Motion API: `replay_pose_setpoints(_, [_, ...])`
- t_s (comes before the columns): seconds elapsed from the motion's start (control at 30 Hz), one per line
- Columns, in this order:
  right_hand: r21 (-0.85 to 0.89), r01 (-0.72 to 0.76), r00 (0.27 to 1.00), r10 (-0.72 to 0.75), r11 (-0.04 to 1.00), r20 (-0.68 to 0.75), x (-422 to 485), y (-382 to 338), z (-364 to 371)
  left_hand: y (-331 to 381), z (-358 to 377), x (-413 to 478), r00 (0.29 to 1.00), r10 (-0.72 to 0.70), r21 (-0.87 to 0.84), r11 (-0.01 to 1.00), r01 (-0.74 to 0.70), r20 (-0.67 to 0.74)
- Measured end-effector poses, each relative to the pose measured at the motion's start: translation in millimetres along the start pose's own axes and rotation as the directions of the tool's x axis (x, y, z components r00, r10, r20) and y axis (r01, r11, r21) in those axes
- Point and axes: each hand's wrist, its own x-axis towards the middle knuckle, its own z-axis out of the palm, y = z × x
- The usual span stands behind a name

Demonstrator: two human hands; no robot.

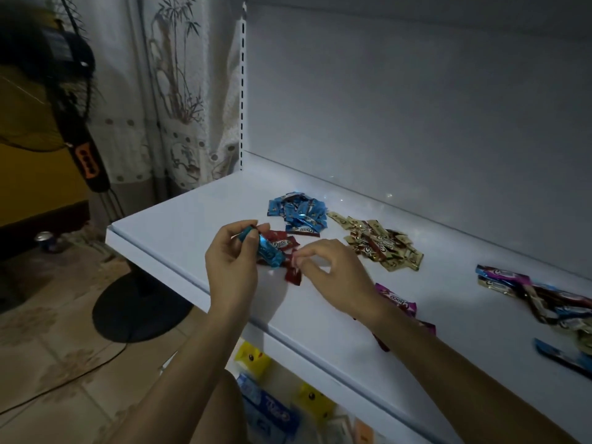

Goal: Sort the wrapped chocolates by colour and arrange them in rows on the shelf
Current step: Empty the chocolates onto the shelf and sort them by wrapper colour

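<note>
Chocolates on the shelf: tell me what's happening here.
A person is sorting wrapped chocolates on a white shelf. The left hand holds a blue chocolate, while the right hand pinches a red chocolate at the small red group beneath the hands. A blue pile and a gold pile lie behind, a few purple ones sit by the right wrist, and a mixed heap lies at the far right. Everything is in loose piles; no rows yet.
</note>
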Motion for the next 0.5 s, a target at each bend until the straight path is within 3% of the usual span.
replay_pose_setpoints(0.07, [0.065, -0.050, 0.999, 0.048, 0.997, 0.025, -2.5, -7.6, -0.5, -1.2, 1.7, 1.2, 1.000, 0.000, -0.004, 1.000, 0.000, 0.007])
replay_pose_setpoints(0.2, [0.375, -0.208, 0.978, 0.189, 0.903, 0.087, -0.7, -28.4, -7.1, -3.6, 16.2, 1.5, 0.986, 0.066, 0.025, 0.997, -0.070, 0.150])
replay_pose_setpoints(0.3, [0.444, -0.321, 0.944, 0.320, 0.837, 0.078, 1.5, -30.7, -18.8, -18.2, 21.4, 6.6, 0.945, 0.147, 0.283, 0.931, -0.232, 0.291])
replay_pose_setpoints(0.33, [0.453, -0.369, 0.921, 0.384, 0.812, 0.063, 4.1, -27.3, -23.0, -23.0, 20.4, 11.1, 0.913, 0.178, 0.433, 0.836, -0.337, 0.366])
replay_pose_setpoints(0.4, [0.464, -0.468, 0.861, 0.506, 0.752, 0.049, 13.6, -19.2, -27.3, -29.4, 18.0, 23.3, 0.826, 0.127, 0.696, 0.477, -0.537, 0.549])
replay_pose_setpoints(0.47, [0.510, -0.521, 0.807, 0.589, 0.685, 0.033, 32.0, -13.9, -26.2, -34.2, 18.7, 34.7, 0.775, -0.035, 0.774, 0.106, -0.624, 0.630])
replay_pose_setpoints(0.5, [0.535, -0.531, 0.793, 0.608, 0.658, 0.039, 44.0, -11.9, -25.0, -37.4, 20.1, 39.0, 0.776, -0.093, 0.780, 0.019, -0.625, 0.624])
